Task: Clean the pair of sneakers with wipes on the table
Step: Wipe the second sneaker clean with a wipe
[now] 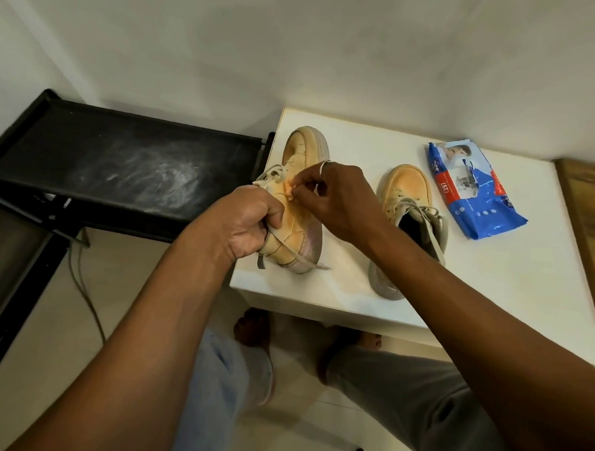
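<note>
Two yellowish-cream sneakers sit on the white table (456, 285). The left sneaker (302, 151) is tilted on its side near the table's left edge. My left hand (249, 220) grips it around the heel and collar. My right hand (334, 196) pinches a small crumpled wipe (288, 192) against the shoe's side near the laces. The right sneaker (405, 188) stands upright beside it, untouched, with loose laces. A blue wipes pack (472, 194) lies at the back right of the table.
A black rack (123, 158) with a dusty top stands left of the table. A wooden board (590, 215) lies at the right edge. A cable runs across the tiled floor (85, 285). My legs and feet are below the table's front edge.
</note>
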The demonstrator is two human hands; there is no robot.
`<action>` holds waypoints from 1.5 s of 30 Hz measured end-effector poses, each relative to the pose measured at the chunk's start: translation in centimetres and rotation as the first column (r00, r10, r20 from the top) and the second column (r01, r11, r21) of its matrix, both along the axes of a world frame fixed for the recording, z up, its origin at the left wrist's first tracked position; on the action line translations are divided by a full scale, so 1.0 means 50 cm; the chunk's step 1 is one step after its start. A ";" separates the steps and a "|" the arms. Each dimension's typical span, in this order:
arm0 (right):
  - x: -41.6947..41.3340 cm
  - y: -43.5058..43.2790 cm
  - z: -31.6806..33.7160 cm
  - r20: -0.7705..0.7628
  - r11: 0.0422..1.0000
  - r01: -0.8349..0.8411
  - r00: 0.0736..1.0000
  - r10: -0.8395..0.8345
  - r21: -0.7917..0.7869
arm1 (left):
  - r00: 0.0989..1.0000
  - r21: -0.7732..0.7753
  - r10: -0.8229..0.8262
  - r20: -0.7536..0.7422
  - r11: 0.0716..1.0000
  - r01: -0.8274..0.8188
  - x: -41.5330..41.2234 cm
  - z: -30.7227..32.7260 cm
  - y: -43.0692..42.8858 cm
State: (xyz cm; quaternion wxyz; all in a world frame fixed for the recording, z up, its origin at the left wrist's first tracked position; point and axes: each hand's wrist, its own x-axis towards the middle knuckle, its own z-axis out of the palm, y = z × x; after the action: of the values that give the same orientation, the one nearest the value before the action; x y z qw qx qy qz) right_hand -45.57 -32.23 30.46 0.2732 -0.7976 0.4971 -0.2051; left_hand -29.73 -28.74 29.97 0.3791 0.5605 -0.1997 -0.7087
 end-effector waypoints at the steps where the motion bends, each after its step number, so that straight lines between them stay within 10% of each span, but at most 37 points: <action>1: -0.001 0.001 0.002 -0.002 0.997 -0.056 0.998 0.056 0.052 | 1.000 0.003 0.001 -0.002 1.000 0.000 0.001 0.000 0.000; 5: -0.003 0.011 0.006 0.029 0.949 -0.252 0.967 0.252 0.188 | 0.999 0.029 0.022 -0.034 0.999 -0.021 0.008 0.001 0.000; 11: 0.003 0.019 -0.007 0.010 0.997 -0.060 0.998 0.061 -0.046 | 0.999 0.001 0.033 -0.040 0.999 -0.033 0.005 -0.006 -0.006; 17: -0.005 0.017 0.011 0.041 0.931 -0.318 0.948 0.316 0.177 | 0.997 0.049 0.056 -0.054 0.997 -0.054 0.010 -0.003 -0.003; 22: -0.020 0.004 0.002 0.008 0.989 -0.132 0.991 0.132 0.069 | 0.998 0.032 0.054 -0.037 0.998 -0.053 0.003 -0.001 -0.004; 35: -0.037 0.043 -0.007 0.049 0.923 -0.261 0.965 0.258 0.284 | 0.996 0.088 0.009 0.085 0.996 -0.017 -0.003 0.003 -0.001; 45: -0.025 0.042 -0.034 0.030 0.997 -0.057 0.998 0.055 0.046 | 0.997 0.066 0.049 0.057 0.996 -0.053 -0.004 -0.013 -0.008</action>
State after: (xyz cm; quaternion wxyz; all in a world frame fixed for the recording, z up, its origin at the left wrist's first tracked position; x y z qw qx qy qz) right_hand -46.82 -30.11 28.78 0.3046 -0.8016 0.4753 -0.1971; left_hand -29.93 -29.15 29.31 0.3721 0.5973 -0.1717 -0.6894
